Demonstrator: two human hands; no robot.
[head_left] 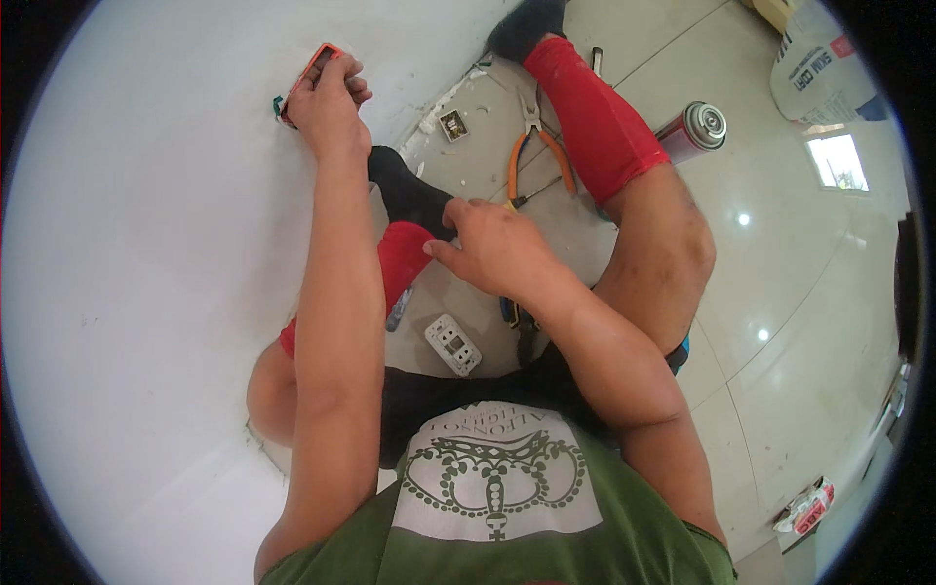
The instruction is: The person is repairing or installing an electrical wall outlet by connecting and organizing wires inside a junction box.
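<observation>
At the wall on the upper left, my left hand has its fingers curled in at an orange electrical wall box. What the fingertips pinch is hidden behind the hand. A bit of green, perhaps wire, sticks out at the box's left edge. My right hand rests by my ankle and black sock, thumb and forefinger apart, holding nothing visible. Between my legs a white socket outlet lies on the floor. Pliers with orange handles lie beyond my right hand, beside a thin screwdriver.
A small square part lies near the wall's base among white crumbs. Another tool is partly under my right forearm. A spray can stands by my right leg. Farther right are a white sack or bucket and a crumpled packet.
</observation>
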